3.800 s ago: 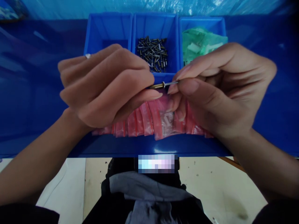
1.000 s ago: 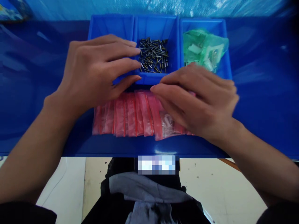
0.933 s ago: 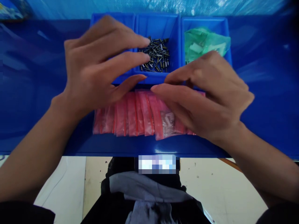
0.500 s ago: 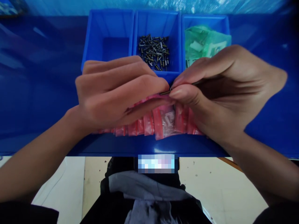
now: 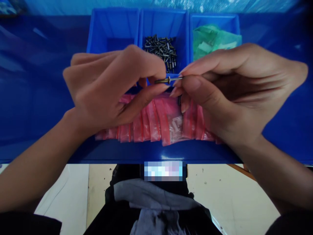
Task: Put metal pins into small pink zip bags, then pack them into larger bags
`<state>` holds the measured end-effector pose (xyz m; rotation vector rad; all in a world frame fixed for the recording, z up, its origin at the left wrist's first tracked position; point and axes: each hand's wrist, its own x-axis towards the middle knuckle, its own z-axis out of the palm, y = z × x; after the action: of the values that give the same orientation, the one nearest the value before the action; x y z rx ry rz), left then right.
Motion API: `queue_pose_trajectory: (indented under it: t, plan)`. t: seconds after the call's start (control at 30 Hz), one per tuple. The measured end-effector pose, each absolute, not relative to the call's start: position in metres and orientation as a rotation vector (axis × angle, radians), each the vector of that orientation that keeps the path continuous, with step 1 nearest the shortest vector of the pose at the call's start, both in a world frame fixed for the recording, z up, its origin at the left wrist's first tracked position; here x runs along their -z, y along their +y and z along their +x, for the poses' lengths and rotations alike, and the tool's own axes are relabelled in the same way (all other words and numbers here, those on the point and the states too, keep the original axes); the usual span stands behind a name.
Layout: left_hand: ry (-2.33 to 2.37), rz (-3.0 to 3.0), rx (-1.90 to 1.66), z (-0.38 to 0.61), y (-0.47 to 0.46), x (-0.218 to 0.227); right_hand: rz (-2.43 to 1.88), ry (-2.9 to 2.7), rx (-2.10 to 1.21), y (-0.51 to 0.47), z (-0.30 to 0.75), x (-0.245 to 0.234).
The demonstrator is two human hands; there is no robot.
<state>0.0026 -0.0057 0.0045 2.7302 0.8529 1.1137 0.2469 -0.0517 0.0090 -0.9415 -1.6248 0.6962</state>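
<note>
Between my two hands is a blind rivet (image 5: 168,80) with a brass-coloured body, a flange and a thin pin. My left hand (image 5: 114,81) pinches the body end between thumb and forefinger. The pin's end is gripped by the thumb and forefinger of my right hand (image 5: 232,85). A small dark piece (image 5: 179,99) shows by the lower fingers of the right hand; it may be another rivet. Below the hands, a row of small clear bags with red strips (image 5: 166,127) lies on the table, partly hidden; one holds a whitish part.
Three blue bins stand behind my hands: the left bin (image 5: 114,26), the middle bin (image 5: 165,24) with many loose rivets (image 5: 160,49), and the right bin (image 5: 215,20) with green plastic bags (image 5: 207,40). The blue table's front edge (image 5: 117,160) runs above my lap, where a blurred screen (image 5: 163,171) lies.
Both hands have risen slightly and drawn a little apart. The rivet now shows clearly between the fingertips, where before it was mostly covered. More of the bag row is visible.
</note>
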Motion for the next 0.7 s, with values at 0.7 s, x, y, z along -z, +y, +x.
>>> queue_pose_trajectory:
  t: [0.7]
  plan:
    - [0.903,2.869,-1.16,-0.0008,-0.0072,-0.0018,-1.185,-2.043,-0.61,-0.0487,0.2444,-0.015]
